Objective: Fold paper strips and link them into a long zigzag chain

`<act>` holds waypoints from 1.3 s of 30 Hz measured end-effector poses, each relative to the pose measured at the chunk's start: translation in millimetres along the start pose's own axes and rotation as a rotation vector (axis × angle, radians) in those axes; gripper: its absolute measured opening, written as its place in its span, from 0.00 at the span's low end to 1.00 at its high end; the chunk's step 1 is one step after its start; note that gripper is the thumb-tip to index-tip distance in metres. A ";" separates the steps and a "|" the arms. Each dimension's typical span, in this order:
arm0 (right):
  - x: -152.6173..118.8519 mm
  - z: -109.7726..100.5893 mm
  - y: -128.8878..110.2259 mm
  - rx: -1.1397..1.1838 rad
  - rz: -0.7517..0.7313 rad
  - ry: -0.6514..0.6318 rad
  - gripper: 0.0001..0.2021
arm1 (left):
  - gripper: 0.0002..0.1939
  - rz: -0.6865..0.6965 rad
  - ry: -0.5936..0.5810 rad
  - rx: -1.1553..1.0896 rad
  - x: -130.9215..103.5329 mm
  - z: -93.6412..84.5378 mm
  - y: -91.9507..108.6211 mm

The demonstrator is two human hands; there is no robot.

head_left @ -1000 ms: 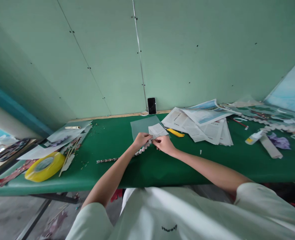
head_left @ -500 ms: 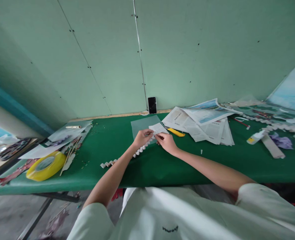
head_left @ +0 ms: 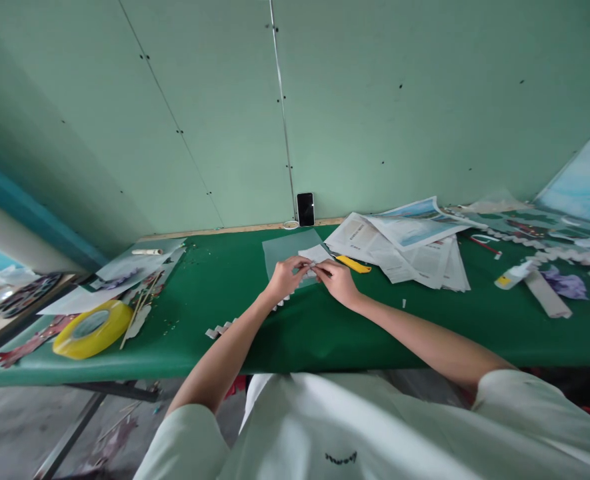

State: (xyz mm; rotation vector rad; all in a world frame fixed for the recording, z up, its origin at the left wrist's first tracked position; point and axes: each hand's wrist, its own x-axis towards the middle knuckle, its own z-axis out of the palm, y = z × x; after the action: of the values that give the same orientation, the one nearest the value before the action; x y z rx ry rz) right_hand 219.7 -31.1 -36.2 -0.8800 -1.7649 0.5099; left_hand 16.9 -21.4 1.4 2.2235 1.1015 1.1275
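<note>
together, left hand (head_left: 281,280) and right hand (head_left: 339,283) pinch the zigzag strip (head_left: 219,330) by one end.

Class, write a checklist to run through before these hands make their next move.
1. Left hand and right hand both on the folded piece: ok.
2. Folds neat: cannot tell, too small.
3. Chain uncovered: not ok, the left forearm crosses it.
4. Cutter well away from the right hand: not ok, it lies just beyond.
5. Tape off the chain: ok.
</note>
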 end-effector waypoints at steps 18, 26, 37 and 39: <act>8.0 -0.4 -3.5 0.743 0.459 0.046 0.22 | 0.07 0.488 0.129 0.081 -3.3 4.0 -0.6; 10.0 0.4 4.0 0.906 0.593 0.051 0.20 | 0.05 0.476 0.117 0.008 -3.0 6.5 -4.2; 11.0 2.6 12.7 0.922 0.588 0.076 0.17 | 0.09 0.534 0.095 0.090 -3.3 4.4 4.3; 11.1 1.8 14.6 0.933 0.610 0.052 0.16 | 0.08 0.537 0.099 0.087 -4.2 4.9 4.5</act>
State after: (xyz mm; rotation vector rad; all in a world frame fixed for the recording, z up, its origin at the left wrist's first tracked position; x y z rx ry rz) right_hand 220.8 -13.1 -40.3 -0.7018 -0.9694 1.5294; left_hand 21.5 -27.5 -0.5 2.6440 0.6027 1.4302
